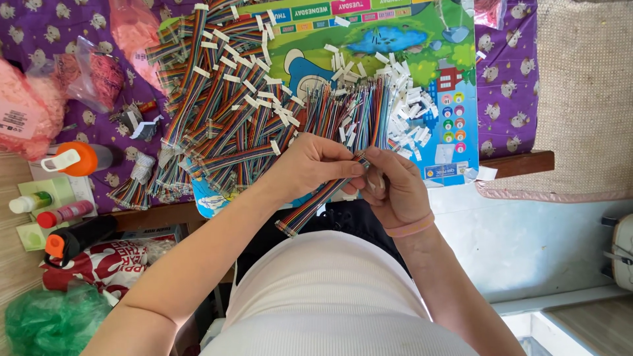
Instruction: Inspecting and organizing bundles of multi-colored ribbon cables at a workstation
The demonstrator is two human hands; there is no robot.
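Left hand [310, 165] and right hand [392, 188] meet above the near desk edge, both clamped on one rainbow ribbon cable [316, 201]. Fingertips of each hand pinch its upper end; the cable slopes down-left, its lower end hanging free over the lap. Just beyond the hands, a heap of ribbon cables [231, 105] with white connectors lies on a colourful cartoon board [369, 46]. A pink wristband [410, 227] circles the right wrist.
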